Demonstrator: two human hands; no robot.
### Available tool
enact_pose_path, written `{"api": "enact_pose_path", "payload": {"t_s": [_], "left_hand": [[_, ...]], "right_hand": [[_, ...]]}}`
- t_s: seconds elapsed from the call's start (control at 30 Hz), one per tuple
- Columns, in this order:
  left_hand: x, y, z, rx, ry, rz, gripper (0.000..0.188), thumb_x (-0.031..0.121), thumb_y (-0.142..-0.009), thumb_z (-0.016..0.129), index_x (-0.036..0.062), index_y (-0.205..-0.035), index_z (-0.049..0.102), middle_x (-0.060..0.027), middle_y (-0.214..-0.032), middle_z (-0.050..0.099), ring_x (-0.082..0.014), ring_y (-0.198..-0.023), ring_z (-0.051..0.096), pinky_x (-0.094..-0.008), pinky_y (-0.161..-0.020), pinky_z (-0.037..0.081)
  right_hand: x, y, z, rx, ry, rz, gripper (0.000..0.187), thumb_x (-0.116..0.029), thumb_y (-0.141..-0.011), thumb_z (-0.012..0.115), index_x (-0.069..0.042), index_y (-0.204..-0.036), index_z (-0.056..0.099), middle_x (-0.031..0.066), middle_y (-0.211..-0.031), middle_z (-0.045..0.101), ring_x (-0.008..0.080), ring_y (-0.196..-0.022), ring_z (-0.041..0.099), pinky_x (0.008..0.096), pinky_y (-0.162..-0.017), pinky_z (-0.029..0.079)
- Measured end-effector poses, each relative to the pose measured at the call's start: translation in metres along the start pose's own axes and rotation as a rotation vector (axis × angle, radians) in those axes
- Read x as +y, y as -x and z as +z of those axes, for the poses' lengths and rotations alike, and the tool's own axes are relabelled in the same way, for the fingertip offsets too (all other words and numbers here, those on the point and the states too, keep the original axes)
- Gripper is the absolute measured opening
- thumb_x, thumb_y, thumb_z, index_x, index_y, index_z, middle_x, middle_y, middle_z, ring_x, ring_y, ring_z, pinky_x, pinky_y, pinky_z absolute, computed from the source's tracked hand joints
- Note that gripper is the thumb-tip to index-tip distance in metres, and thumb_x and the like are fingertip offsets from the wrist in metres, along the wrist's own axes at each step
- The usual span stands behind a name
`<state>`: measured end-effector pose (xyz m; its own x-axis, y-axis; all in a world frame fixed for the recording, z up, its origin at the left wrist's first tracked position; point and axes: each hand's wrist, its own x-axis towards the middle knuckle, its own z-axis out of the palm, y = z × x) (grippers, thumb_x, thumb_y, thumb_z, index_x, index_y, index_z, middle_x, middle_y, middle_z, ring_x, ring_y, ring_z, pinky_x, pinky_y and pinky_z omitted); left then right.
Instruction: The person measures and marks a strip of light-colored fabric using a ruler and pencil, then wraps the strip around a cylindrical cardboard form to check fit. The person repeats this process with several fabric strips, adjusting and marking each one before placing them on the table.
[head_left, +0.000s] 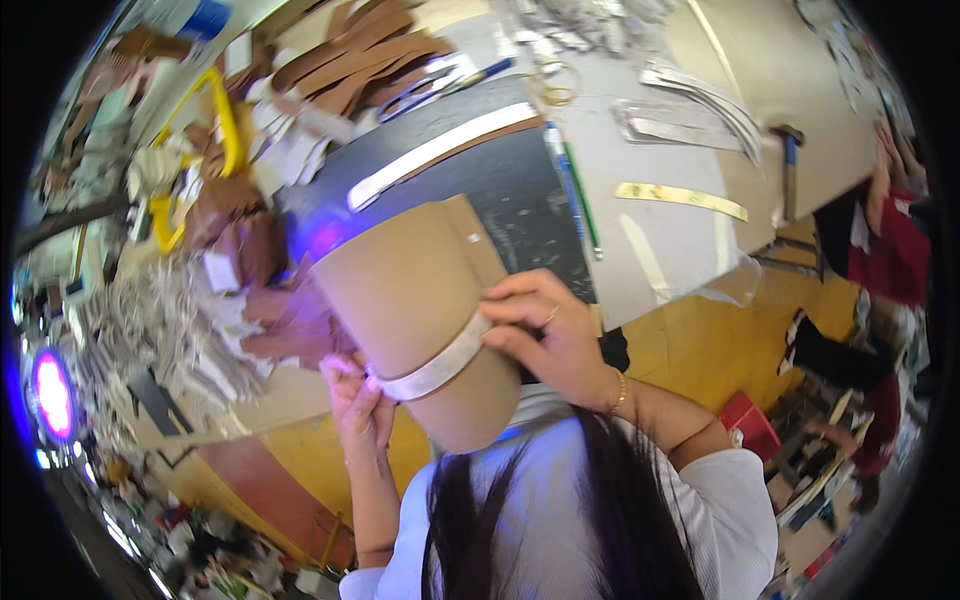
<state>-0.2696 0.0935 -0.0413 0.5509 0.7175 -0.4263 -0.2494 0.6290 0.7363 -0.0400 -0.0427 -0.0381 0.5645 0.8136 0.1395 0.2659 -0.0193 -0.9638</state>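
A tan sheet curved into a broad tube (410,285), like leather or card, stands in front of my chest. Around its lower part runs a pale, narrow strip (437,370). At the strip's left end, my left hand (358,402) is closed with thumb and fingers pinching it. My right hand (545,335) grips the other end, fingertips pressed against the strip and the tube's right side. On the black mat (430,165) beyond lies a white strip with a brown edge (440,155).
Brown leather pieces (350,60), scissors (412,95) and a yellow tape dispenser-like frame (228,125) lie at the far left. Pens (572,190), a patterned strip (680,198) and a hammer (788,170) rest right. Pale scraps (170,335) heap left. Another person (890,240) is at right.
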Motion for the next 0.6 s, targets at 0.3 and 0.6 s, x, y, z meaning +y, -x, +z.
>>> {"api": "enact_pose_path", "payload": {"t_s": [0.3,0.6], "left_hand": [[-0.014,-0.008,0.009,0.006,-0.448,0.031,0.054,0.014,-0.083,0.069,0.0124,-0.128,0.039,-0.0075,-0.120,0.054,-0.0185,-0.104,0.056,-0.0327,-0.085,0.053],[-0.026,-0.023,0.020,-0.124,-0.457,0.045,0.051,0.010,-0.083,0.070,0.0136,-0.123,0.040,-0.0054,-0.114,0.053,-0.0171,-0.101,0.056,-0.0321,-0.082,0.053]], "right_hand": [[0.006,0.019,-0.005,-0.367,0.009,0.009,0.063,-0.044,-0.097,0.053,-0.007,-0.146,0.042,0.0177,-0.147,0.038,0.0312,-0.132,0.039,0.0445,-0.106,0.030],[-0.083,-0.039,0.029,0.164,0.548,-1.011,0.032,-0.035,-0.094,0.055,-0.005,-0.096,0.066,0.0183,-0.106,0.063,0.0337,-0.108,0.055,0.0462,-0.093,0.044]]}}
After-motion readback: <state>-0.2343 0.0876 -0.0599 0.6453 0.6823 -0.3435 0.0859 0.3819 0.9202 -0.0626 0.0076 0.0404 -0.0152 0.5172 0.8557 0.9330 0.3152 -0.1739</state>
